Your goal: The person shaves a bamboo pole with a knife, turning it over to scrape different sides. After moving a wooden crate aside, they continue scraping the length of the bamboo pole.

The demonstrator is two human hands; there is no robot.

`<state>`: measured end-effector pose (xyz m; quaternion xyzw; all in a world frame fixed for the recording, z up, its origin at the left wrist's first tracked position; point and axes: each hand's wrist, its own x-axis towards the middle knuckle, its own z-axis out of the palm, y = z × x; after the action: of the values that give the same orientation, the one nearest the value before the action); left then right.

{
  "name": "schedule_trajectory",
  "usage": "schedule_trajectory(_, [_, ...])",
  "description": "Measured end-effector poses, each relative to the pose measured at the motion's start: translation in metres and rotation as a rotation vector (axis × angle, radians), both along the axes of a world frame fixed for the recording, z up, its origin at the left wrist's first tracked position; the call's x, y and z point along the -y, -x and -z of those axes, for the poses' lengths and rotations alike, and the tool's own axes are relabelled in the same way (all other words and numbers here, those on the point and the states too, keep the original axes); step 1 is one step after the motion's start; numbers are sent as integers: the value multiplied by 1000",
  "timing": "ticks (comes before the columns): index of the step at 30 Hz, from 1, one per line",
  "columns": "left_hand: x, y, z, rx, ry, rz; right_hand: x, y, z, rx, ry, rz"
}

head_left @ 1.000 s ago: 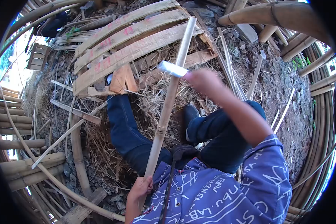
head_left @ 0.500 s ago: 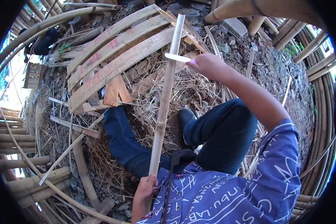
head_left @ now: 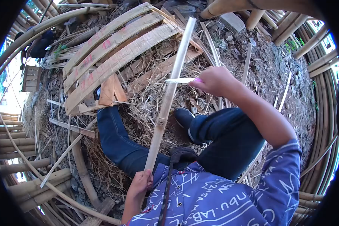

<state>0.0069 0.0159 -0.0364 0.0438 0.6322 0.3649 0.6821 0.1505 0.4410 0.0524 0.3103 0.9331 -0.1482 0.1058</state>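
Note:
A long split bamboo strip [head_left: 164, 113] slants up and away from my lap, its far end in front of the wooden slats. My left hand [head_left: 141, 180] is closed around its near end, close to my shirt. In my right hand [head_left: 216, 81] is a knife [head_left: 179, 80] with a pale blade and a pinkish handle, mostly hidden by the fingers. The blade lies across the upper half of the bamboo strip and appears to touch it.
A slatted wooden pallet [head_left: 120, 52] rests at the upper left, over my outstretched leg. Straw-like shavings [head_left: 145, 107] cover the ground between my legs. Bamboo poles [head_left: 326, 124] line the right side, and a thick bamboo pole [head_left: 237, 8] crosses the top. A grey block [head_left: 232, 22] lies beyond.
My right hand has drawn the knife down along the bamboo strip toward me. The strip's far end has swung slightly right, and the view has shifted a little.

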Motion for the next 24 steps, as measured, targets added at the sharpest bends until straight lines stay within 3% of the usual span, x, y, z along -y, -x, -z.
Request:
schedule_trajectory(4, [-1, 2, 6, 8, 35, -33, -13, -25, 6, -94, -10, 136])
schedule_trajectory(9, [2, -9, -2, -104, 21, -42, -22, -21, 9, -97, 116, 92])
schedule_trajectory(12, [9, -23, -6, -140, 8, -21, -18, -21, 16, -245, 136, -86])
schedule_trajectory(17, [14, -27, -21, -103, -121, -19, -21, -24, 9, -256, 198, -45])
schedule_trajectory(24, [-4, -34, -53, -72, -157, -88, -26, -38, 12, -558, 190, -30])
